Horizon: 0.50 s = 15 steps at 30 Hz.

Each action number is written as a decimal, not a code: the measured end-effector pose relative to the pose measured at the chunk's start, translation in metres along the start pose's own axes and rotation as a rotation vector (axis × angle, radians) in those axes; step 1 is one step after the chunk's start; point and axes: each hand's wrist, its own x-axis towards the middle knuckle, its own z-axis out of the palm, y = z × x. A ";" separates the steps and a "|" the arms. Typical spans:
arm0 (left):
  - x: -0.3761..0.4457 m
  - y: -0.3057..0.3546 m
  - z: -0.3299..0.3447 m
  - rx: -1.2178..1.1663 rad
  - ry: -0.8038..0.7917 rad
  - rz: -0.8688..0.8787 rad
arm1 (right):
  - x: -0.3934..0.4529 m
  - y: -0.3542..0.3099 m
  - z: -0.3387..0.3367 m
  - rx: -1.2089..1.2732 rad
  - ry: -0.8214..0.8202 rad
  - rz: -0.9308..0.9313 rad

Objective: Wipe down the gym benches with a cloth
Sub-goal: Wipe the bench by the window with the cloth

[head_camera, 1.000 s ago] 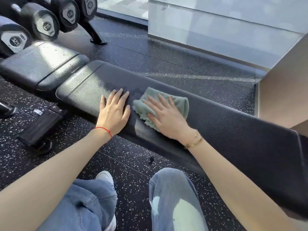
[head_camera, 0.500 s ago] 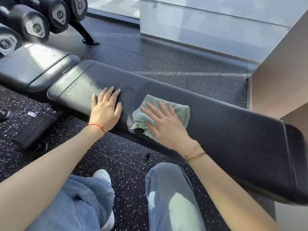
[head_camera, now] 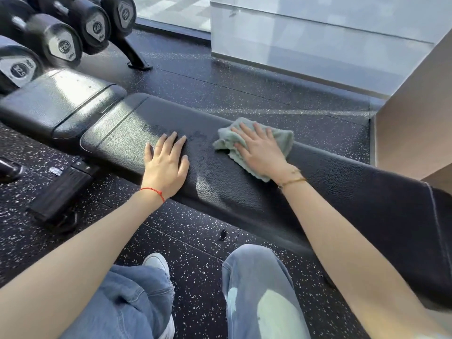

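Observation:
A long black padded gym bench (head_camera: 342, 192) runs from the left middle to the right edge. A pale green cloth (head_camera: 281, 140) lies crumpled on its top near the far edge. My right hand (head_camera: 259, 150) presses flat on the cloth with fingers spread and straight. My left hand (head_camera: 166, 165) rests flat on the bare pad to the left of the cloth, fingers straight, holding nothing. A faint damp streak shows on the pad between the two hands.
The bench's separate seat pad (head_camera: 56, 104) lies at the left. A rack of black dumbbells (head_camera: 61, 42) stands behind it at the top left. The bench's foot (head_camera: 58, 194) sits on the speckled rubber floor. A glass wall (head_camera: 318, 37) and a beige panel (head_camera: 415, 133) stand beyond.
My right hand has slid the cloth to the right and toward the far edge of the pad. My left hand stays planted on the bench.

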 end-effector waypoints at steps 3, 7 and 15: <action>0.001 -0.001 -0.001 -0.005 -0.018 0.001 | 0.016 -0.046 0.009 -0.028 -0.021 -0.112; 0.002 -0.006 -0.001 0.000 -0.047 0.020 | -0.049 -0.051 0.023 -0.059 -0.005 -0.294; 0.001 -0.003 -0.002 0.003 -0.032 0.002 | -0.020 0.025 0.001 -0.018 0.040 -0.062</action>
